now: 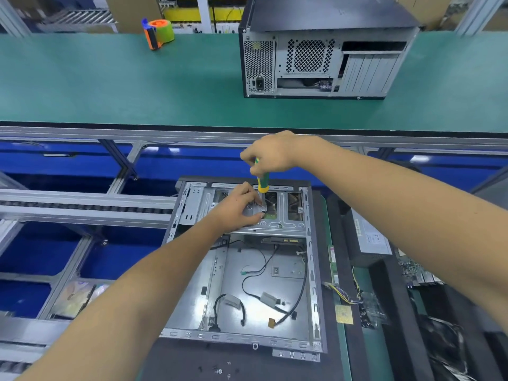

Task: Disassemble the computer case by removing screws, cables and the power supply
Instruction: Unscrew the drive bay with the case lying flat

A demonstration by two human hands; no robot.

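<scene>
On the dark mat near the person, open computer case [242,270] lies flat, side panel off, loose black cables [258,273] sprawled on its bare floor. Right hand [270,155] wraps its fingers around the green-and-yellow screwdriver [262,181], held upright, tip down on the silver drive bracket [275,213] at the case's far end. Left hand [239,207] rests on the same bracket just beside the tip, thumb and fingers curled in, pinching at the shaft or screw; can't tell which. Right of case: RAM stick [333,266], small yellow-brown chip [344,314], bundle of coloured wires [342,294], removed power supply [369,243] lying on its side. A few loose screws [220,371] on the mat at the case's near edge. Far green bench [110,86] holds a second closed computer case [321,53], rear facing the camera, and an orange tape dispenser [158,34].
</scene>
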